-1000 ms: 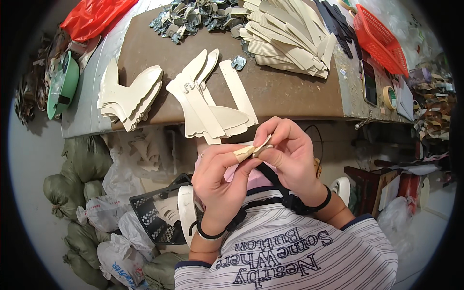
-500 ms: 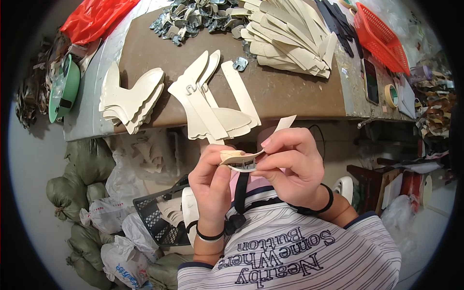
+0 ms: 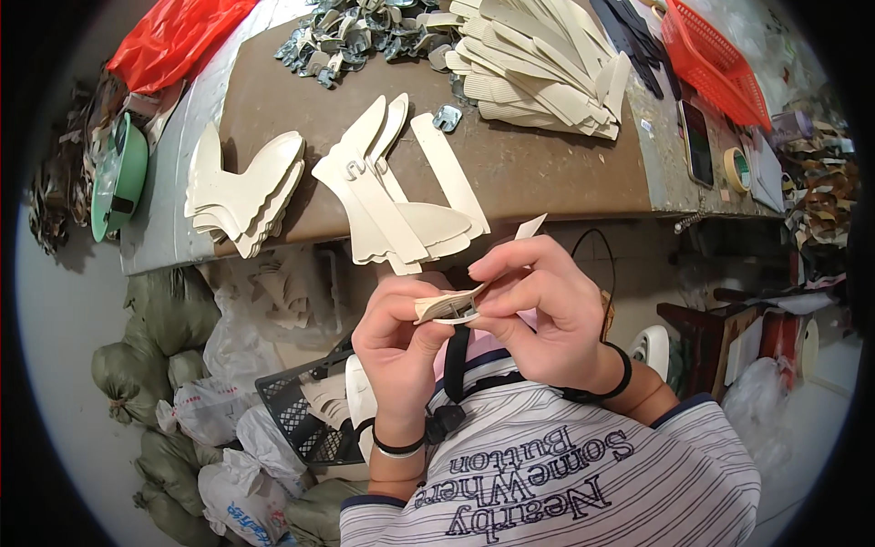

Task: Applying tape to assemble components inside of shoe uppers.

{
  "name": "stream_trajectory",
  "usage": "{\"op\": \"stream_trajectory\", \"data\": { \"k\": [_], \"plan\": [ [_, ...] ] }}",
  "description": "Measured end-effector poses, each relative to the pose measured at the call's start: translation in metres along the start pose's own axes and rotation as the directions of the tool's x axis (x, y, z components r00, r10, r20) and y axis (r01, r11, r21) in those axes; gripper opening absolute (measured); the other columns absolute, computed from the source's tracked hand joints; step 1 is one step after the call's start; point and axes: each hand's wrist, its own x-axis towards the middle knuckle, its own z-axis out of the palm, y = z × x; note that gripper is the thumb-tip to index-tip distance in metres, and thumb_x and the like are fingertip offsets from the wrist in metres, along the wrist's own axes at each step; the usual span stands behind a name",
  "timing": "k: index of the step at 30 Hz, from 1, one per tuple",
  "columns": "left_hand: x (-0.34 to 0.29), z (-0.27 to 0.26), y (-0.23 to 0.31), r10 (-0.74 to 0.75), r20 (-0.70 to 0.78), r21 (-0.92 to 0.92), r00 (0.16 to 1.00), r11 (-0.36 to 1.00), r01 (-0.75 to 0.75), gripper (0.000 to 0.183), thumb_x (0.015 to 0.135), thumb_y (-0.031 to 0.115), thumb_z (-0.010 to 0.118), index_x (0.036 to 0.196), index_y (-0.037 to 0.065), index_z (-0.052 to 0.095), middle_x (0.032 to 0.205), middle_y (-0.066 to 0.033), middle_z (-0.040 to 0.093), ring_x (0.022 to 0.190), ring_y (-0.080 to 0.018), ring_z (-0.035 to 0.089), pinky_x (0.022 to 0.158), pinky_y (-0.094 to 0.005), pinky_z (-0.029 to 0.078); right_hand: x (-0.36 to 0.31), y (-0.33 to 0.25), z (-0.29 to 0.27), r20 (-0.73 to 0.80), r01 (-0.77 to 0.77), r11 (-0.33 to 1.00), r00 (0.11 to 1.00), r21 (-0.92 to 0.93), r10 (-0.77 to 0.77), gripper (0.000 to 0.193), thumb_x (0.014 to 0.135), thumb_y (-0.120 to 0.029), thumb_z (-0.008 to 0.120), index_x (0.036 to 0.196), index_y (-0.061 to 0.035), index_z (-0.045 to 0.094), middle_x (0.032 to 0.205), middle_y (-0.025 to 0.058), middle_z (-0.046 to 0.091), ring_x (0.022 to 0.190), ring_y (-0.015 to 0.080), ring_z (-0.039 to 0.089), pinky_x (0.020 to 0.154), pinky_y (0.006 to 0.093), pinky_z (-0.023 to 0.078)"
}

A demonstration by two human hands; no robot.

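In front of my chest, my left hand [image 3: 398,339] pinches the folded end of a cream strap [image 3: 439,303] between thumb and fingers. A small metal buckle [image 3: 463,311] sits in the strap's fold, between the two hands. My right hand [image 3: 550,314] grips the strap close to the buckle, its thumb beside the buckle's edge. The strap's free tip [image 3: 531,225] sticks up behind my right fingers. Part of the buckle is hidden by the fingers. Just beyond, on the table, lie cream shaped pieces [image 3: 428,223] with buckled straps across them.
On the brown table mat [image 3: 301,100] are a stack of cream cut pieces [image 3: 246,196], a heap of metal buckles [image 3: 365,36], a pile of cream straps [image 3: 542,73] and a loose buckle [image 3: 447,118]. A red basket [image 3: 715,64] and phone [image 3: 696,144] stand right. Sacks [image 3: 132,378] lie lower left.
My right fingers have shifted left toward my left hand, and the strap lies bent closer over the buckle. Its free tip shows less and sits further left.
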Motion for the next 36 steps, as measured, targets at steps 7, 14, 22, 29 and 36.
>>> {"op": "stream_trajectory", "data": {
  "k": [7,14,22,29,36],
  "plan": [
    [0.0,0.01,0.001,0.052,-0.05,-0.017,0.997,0.998,-0.053,0.016,0.086,0.011,0.071,0.093,0.001,0.061,0.103,-0.0112,0.057,0.09,-0.0189,0.061,0.08,-0.0297,0.051,0.004,-0.002,-0.006,0.057,0.026,0.999,0.998,-0.031,-0.024,0.017,0.07,0.01,0.072,0.078,0.0007,0.06,0.092,0.0135,0.061,0.076,0.0208,0.062,0.064,0.0281,0.052],
    [-0.001,0.007,0.0,0.094,-0.024,0.061,0.995,0.994,-0.092,0.018,0.085,0.01,0.071,0.096,0.0,0.06,0.104,-0.0124,0.057,0.09,-0.02,0.063,0.079,-0.0299,0.052,0.002,0.0,-0.007,0.089,-0.032,0.999,0.996,0.012,0.031,0.02,0.069,0.011,0.071,0.082,-0.001,0.061,0.091,0.0108,0.06,0.073,0.0193,0.061,0.062,0.0284,0.05],
    [0.003,0.009,0.005,0.03,-0.025,0.026,0.999,0.999,-0.03,0.021,0.082,0.007,0.073,0.095,0.0,0.059,0.098,-0.0131,0.063,0.089,-0.0204,0.064,0.08,-0.0306,0.051,0.002,0.004,-0.005,0.043,0.005,0.999,0.999,0.048,-0.007,0.022,0.071,0.011,0.071,0.088,-0.0005,0.063,0.085,0.0095,0.061,0.071,0.0187,0.06,0.061,0.0278,0.049],
    [0.01,0.002,0.011,0.224,0.128,0.404,0.966,0.878,-0.257,0.023,0.074,0.011,0.079,0.09,0.004,0.063,0.091,-0.0085,0.066,0.085,-0.022,0.063,0.082,-0.0328,0.048,0.001,-0.003,-0.004,0.118,-0.037,0.999,0.992,-0.014,0.039,0.027,0.071,0.014,0.067,0.094,0.0002,0.063,0.087,0.0099,0.06,0.074,0.0177,0.059,0.062,0.027,0.05],
    [0.005,0.005,0.011,0.17,0.082,0.286,0.982,0.94,-0.186,0.02,0.073,0.001,0.077,0.089,0.004,0.064,0.087,-0.0073,0.064,0.079,-0.0196,0.06,0.068,-0.0276,0.046,0.0,0.0,-0.002,0.152,0.035,0.999,0.988,-0.037,-0.029,0.024,0.071,0.015,0.065,0.089,-0.0005,0.06,0.09,0.0115,0.059,0.076,0.0218,0.06,0.063,0.0277,0.05]
  ]
}}
